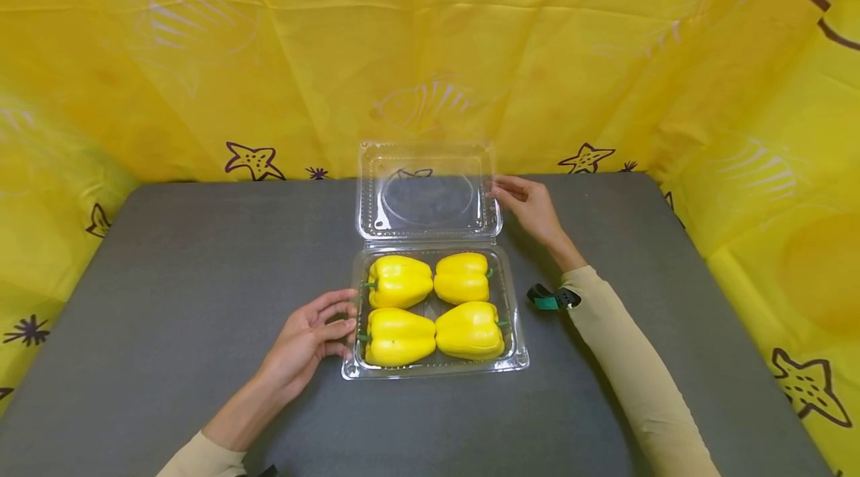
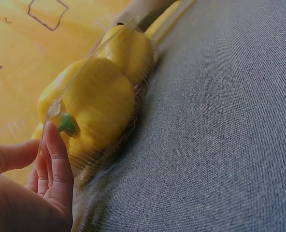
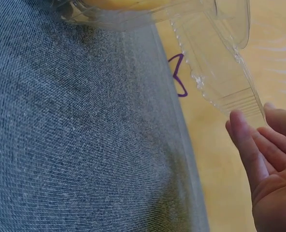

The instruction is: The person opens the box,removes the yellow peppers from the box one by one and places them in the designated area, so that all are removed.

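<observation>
A clear plastic clamshell container (image 1: 517, 365) stands on the table with its lid (image 1: 430, 232) raised at the back. Several yellow bell peppers (image 1: 401, 337) with green stems lie in its base in two rows. At the base's left side, my left hand (image 1: 302, 346) pinches the rim between thumb and fingers; in the left wrist view a green stem (image 2: 68, 124) shows just behind the fingertips. My right hand (image 1: 534, 214) pinches the right edge of the lid. The right wrist view shows the thumb and fingers on either side of that clear edge (image 3: 251, 94).
A grey cloth-covered table (image 1: 222, 275) lies under the container. Yellow curtains (image 1: 322, 74) printed with fish and starfish hang behind it and at both sides. A black strap with a green patch (image 1: 551, 301) sits at the right wrist.
</observation>
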`<action>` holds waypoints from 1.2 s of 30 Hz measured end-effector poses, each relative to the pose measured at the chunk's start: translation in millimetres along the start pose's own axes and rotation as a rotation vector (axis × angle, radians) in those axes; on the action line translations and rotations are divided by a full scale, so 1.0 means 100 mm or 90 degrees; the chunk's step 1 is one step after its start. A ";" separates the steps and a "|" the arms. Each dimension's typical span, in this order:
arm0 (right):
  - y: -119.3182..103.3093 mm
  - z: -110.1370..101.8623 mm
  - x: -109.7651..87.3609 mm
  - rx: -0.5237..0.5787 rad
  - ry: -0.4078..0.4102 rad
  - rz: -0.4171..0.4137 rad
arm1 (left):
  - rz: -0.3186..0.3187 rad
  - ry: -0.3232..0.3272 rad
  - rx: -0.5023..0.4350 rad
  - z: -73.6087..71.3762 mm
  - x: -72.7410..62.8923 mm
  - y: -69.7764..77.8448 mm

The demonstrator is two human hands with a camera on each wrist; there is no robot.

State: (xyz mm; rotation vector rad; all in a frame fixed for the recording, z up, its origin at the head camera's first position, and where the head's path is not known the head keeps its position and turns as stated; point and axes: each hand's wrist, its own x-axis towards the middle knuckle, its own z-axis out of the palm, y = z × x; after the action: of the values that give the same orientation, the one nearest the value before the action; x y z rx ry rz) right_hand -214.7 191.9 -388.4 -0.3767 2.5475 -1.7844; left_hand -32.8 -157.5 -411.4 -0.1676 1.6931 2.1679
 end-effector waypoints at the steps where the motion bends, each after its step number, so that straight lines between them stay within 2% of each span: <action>1: 0.05 0.00 0.02 0.001 0.000 -0.001 | 0.000 0.000 0.000 0.00 0.00 0.00; 4: 0.19 -0.01 0.06 0.012 -0.003 -0.004 | 0.001 -0.001 -0.002 0.00 0.00 0.00; 7: 0.24 -0.01 0.08 0.028 -0.008 -0.008 | 0.004 -0.003 -0.004 0.00 0.00 0.00; 11: 0.26 -0.01 0.09 0.047 -0.022 -0.002 | 0.010 -0.008 -0.008 -0.01 -0.01 -0.01; 19: 0.29 0.00 0.10 0.033 -0.048 0.045 | 0.007 -0.007 -0.010 -0.01 -0.01 -0.01; 29: 0.31 0.01 0.12 0.051 -0.088 0.061 | 0.007 -0.006 -0.013 -0.01 -0.02 -0.02; 36: 0.41 -0.01 0.12 0.052 -0.104 0.078 | 0.007 0.002 -0.017 0.00 -0.02 -0.01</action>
State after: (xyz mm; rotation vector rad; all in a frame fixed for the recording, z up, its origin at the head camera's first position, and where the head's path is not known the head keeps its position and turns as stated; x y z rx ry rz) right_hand -234.4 203.9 -424.7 -0.3404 2.3275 -1.7305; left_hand -30.3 -157.3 -412.0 -0.1701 1.6714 2.1998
